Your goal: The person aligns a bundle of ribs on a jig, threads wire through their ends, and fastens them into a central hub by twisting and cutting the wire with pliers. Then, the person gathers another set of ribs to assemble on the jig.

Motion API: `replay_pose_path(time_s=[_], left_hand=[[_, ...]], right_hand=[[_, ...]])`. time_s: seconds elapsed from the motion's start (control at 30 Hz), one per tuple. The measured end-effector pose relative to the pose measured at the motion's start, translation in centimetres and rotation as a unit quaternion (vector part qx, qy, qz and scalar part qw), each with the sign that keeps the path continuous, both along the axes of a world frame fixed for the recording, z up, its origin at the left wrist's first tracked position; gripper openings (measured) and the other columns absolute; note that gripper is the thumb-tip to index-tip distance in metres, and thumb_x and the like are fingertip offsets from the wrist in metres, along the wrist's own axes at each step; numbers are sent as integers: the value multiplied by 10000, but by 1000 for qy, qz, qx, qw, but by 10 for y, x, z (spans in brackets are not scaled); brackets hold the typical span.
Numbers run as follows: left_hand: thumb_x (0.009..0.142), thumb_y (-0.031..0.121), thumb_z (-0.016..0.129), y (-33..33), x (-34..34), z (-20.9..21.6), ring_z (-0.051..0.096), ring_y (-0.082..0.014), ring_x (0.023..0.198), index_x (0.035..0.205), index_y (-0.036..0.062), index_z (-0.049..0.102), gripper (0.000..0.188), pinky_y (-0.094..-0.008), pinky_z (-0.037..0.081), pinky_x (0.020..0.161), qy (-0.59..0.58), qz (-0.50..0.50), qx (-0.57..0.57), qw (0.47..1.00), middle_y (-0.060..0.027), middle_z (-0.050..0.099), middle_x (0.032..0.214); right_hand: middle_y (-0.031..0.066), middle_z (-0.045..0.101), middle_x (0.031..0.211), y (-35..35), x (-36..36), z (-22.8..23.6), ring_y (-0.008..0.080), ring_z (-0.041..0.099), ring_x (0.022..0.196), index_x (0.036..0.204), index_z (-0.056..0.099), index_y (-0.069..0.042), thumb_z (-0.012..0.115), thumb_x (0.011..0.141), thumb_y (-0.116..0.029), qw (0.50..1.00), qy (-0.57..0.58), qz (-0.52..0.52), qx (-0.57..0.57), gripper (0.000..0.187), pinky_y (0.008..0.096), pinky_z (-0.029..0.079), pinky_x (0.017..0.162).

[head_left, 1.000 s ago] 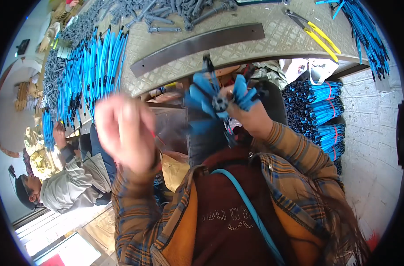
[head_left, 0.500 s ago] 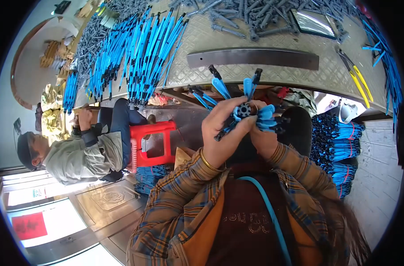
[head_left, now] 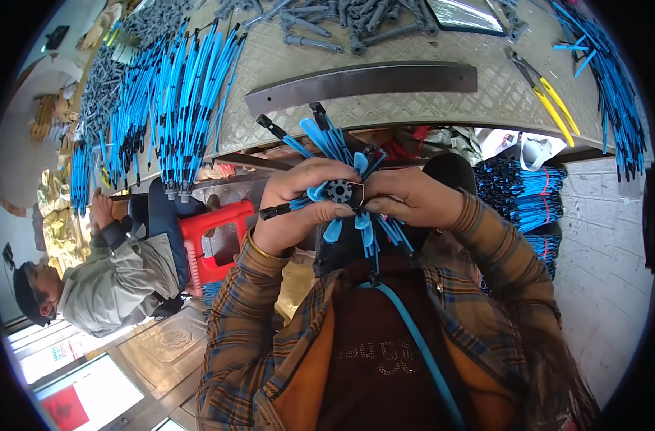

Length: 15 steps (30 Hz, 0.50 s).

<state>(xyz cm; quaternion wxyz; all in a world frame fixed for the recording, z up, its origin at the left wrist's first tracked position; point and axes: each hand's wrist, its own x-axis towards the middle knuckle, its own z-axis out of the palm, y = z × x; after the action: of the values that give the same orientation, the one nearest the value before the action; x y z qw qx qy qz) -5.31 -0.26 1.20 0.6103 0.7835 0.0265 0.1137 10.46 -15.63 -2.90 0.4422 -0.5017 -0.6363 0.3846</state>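
Observation:
My left hand (head_left: 288, 205) is closed around the left side of a round, black, slotted hub (head_left: 339, 192), thumb below and fingers above. Blue strips (head_left: 332, 231) and blue rods with black tips (head_left: 287, 136) spread out from the hub on several sides, some upward and some down toward my lap. From the right, my right hand (head_left: 417, 197) pinches at the hub's edge with thumb and forefinger. A thin, light wire-like line shows between the hub and the right fingertips; its exact hold is hard to make out.
On the patterned table (head_left: 442, 108) lie a dark flat metal bar (head_left: 363, 86), yellow-handled pliers (head_left: 546, 97), grey plastic parts (head_left: 374, 21) and bundles of blue rods (head_left: 187, 104). A co-worker (head_left: 119, 280) sits at left near a red stool (head_left: 212, 248). Tied blue bundles (head_left: 521, 197) are stacked at right.
My right hand has moved from behind the hub to its right side and now pinches its edge. Blue strips now also point downward. The table appears shifted left in the view.

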Motion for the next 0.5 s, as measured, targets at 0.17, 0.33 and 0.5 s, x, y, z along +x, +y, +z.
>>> replay_pose_path(time_s=[0.17, 0.33, 0.5], left_hand=[[684, 117, 730, -7, 12, 2, 600, -200, 882, 964, 18, 613, 319, -288, 455, 778, 4, 33, 38, 999, -104, 631, 930], [641, 118, 753, -20, 17, 13, 615, -210, 840, 949, 48, 614, 345, -303, 481, 735, 28, 66, 205, 976, -90, 642, 882], [652, 93, 743, -24, 18, 10, 617, -214, 824, 933, 42, 613, 314, -301, 483, 727, 21, 64, 248, 966, -93, 637, 882]], right_hand=[[147, 561, 828, -3, -11, -6, 321, 569, 767, 886, 555, -22, 559, 826, -133, 994, -58, -73, 60, 126, 362, 460, 660], [145, 535, 773, -9, -34, -19, 340, 544, 728, 846, 535, -26, 561, 803, -110, 970, -41, -228, 78, 98, 392, 446, 630], [148, 537, 764, -9, -34, -19, 341, 546, 720, 840, 533, -29, 559, 794, -98, 963, -30, -254, 81, 87, 395, 447, 625]])
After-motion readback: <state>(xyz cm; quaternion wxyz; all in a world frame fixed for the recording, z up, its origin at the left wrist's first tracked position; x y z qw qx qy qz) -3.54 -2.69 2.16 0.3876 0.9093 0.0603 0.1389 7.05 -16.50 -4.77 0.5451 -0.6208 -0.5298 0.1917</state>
